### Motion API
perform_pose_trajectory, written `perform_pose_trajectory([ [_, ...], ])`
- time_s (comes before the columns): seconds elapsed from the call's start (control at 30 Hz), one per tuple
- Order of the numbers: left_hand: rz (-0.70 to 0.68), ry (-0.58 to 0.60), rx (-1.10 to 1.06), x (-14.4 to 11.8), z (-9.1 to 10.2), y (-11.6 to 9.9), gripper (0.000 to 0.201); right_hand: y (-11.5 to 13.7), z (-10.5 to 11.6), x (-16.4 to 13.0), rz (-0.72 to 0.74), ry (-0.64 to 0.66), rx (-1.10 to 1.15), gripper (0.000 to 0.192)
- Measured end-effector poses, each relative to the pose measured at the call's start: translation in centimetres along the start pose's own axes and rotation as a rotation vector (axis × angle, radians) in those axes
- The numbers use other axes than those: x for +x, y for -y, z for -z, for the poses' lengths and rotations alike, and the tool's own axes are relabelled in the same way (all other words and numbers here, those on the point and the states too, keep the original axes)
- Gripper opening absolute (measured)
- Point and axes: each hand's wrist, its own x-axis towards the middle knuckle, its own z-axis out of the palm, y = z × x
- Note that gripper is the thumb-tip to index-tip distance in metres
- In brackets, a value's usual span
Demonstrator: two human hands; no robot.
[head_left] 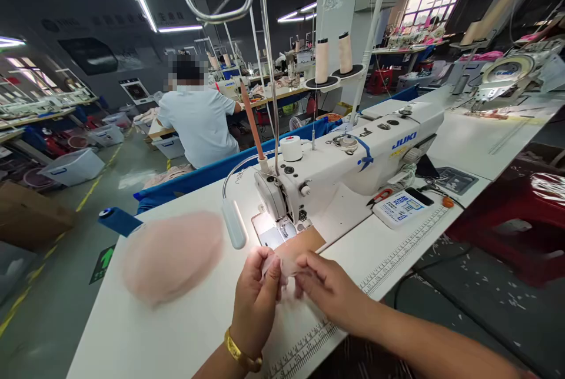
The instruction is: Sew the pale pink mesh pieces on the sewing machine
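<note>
Both hands meet over the table in front of the sewing machine (pixel 353 155), pinching a thin, sheer piece of pale fabric (pixel 288 267) between them. My left hand (pixel 258 291), with a gold bangle at the wrist, is closed on the fabric's left part, thumb on top. On the other side my right hand (pixel 331 285) has its fingers closed on the same cloth. Just beyond the fingers, a tan flat piece (pixel 304 243) lies by the lit needle area. A sheer pinkish round fabric piece (pixel 176 255) lies on the table to the left.
A blue thread cone (pixel 119 222) lies at the table's left edge. A lamp (pixel 233 223) stands beside the needle. Orange-handled snips (pixel 380 196) and a white box-like device (pixel 402 207) rest at right. Beyond the blue cloth trough (pixel 185 182), a person (pixel 196 120) sits facing away.
</note>
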Motion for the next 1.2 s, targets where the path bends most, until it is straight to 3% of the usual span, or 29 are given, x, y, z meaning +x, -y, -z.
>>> perform_pose_trajectory([
  [0.07,0.077,0.023,-0.015,0.4,0.3,0.1,0.043,-0.1,1.2,0.6,-0.163,0.143,0.233,0.038],
  [0.13,0.141,0.069,-0.049,0.9,0.3,0.2,0.046,-0.2,2.5,1.0,-0.223,0.202,0.279,0.041],
  [0.23,0.17,0.106,-0.06,1.5,0.1,0.6,0.049,-0.5,3.4,1.5,-0.19,0.182,0.221,0.047],
  [0.33,0.169,0.124,-0.056,1.7,-0.1,0.9,0.049,-1.3,2.8,2.1,-0.12,0.172,0.286,0.048],
  [0.43,0.189,0.183,-0.112,1.8,-0.1,0.8,0.05,-2.0,2.0,2.8,-0.132,0.115,0.289,0.043],
  [0.57,0.305,0.351,-0.182,2.1,0.2,0.3,0.056,-2.2,2.0,3.1,-0.096,-0.016,0.136,0.034],
  [0.67,0.332,0.34,-0.161,2.2,0.4,0.4,0.059,-2.0,2.4,2.4,0.092,-0.232,-0.149,0.026],
  [0.73,0.332,0.316,-0.165,2.2,0.5,0.6,0.058,-1.7,2.6,1.7,0.284,-0.3,-0.363,0.02],
  [0.8,0.347,0.32,-0.195,2.2,0.5,0.8,0.056,-1.3,2.5,1.3,0.429,-0.271,-0.514,0.017],
  [0.9,0.357,0.335,-0.241,2.2,0.6,1.0,0.054,-1.0,2.2,1.2,0.483,-0.214,-0.592,0.011],
  [1.07,0.355,0.307,-0.255,2.3,0.6,1.2,0.054,-0.8,2.0,1.5,0.415,-0.19,-0.46,0.015],
  [1.2,0.316,0.3,-0.257,2.4,0.7,0.8,0.054,0.5,3.4,0.6,0.298,-0.094,-0.254,0.024],
])
